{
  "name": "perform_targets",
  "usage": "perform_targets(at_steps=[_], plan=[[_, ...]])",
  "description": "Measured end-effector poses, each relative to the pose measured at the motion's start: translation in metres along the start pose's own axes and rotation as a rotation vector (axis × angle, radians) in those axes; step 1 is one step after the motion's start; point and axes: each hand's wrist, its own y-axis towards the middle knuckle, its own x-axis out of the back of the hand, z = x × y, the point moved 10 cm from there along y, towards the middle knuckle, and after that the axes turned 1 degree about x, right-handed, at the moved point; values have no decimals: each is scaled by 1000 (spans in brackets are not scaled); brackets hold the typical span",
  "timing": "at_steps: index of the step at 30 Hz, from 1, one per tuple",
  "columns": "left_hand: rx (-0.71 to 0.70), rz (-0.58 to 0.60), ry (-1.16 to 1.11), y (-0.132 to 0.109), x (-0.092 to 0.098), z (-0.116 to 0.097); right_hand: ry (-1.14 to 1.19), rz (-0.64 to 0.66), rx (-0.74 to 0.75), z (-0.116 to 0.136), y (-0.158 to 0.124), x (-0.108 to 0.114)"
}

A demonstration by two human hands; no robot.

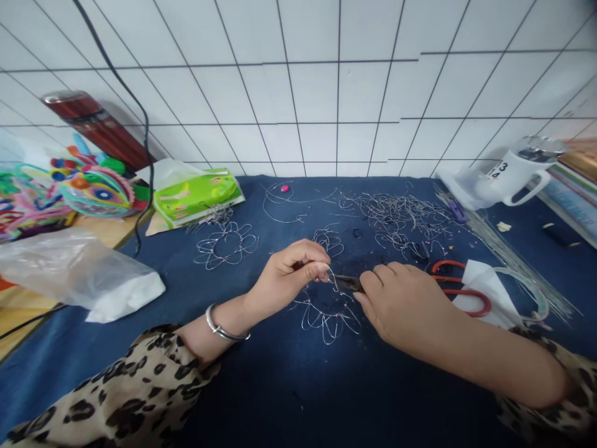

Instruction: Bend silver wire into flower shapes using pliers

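Note:
My left hand [291, 274] is closed in a pinch on a thin silver wire at the top of a wire flower frame [329, 316] that lies on the dark blue cloth [280, 386]. My right hand [403, 302] is closed round small dark pliers [347, 283], whose tip meets the wire right by my left fingertips. The flower frame has several looped petals with tiny pink beads. A silver bangle is on my left wrist.
A finished wire flower [226, 244] and a heap of loose wire pieces [396, 214] lie farther back. Red-handled scissors [459, 289] and straight wires sit to the right, a white mug [517, 171] behind them. A green tissue pack [198, 196], a plastic bag [74, 270] and colourful crafts are at left.

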Motion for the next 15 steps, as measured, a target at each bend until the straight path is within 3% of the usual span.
perform_targets(at_steps=[15], plan=[[58,-12,94,-1,-7,5,-32,9,18,4,2,-8]])
